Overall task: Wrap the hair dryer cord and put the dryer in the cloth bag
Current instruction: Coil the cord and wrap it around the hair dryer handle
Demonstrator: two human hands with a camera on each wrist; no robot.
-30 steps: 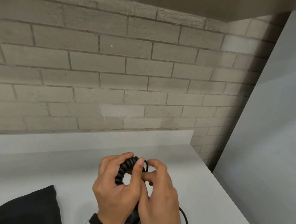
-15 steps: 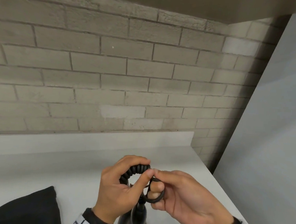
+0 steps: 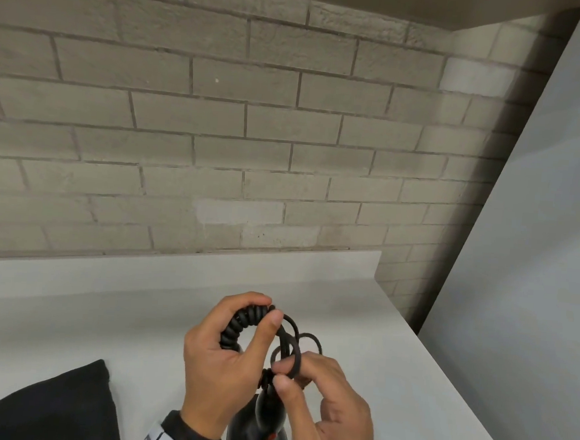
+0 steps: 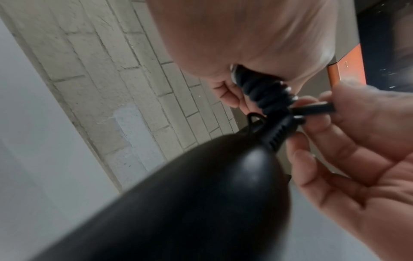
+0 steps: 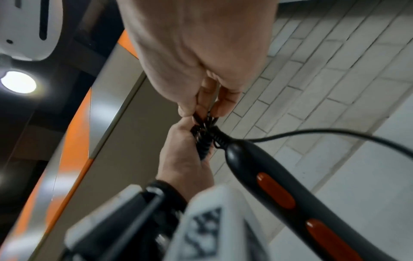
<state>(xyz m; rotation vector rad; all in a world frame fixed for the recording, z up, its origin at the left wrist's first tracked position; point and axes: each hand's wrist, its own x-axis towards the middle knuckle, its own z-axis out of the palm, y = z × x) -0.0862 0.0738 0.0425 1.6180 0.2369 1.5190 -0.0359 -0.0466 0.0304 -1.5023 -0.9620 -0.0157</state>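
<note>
Two hands share the coiled cord (image 3: 240, 324): the left hand (image 3: 218, 366) clenched round the gathered coils, the right hand (image 3: 324, 394) apparently pinching a loose loop, which is best laid snugly beside them.

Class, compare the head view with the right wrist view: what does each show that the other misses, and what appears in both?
Head view only: the black cloth bag on the white counter, and loose cord loops pinched by the right hand.

Right wrist view only: two orange buttons on the dryer handle, a ceiling light, and a straight cord run trailing off right.

Both: the left hand gripping the coiled cord, and the brick wall.
</note>
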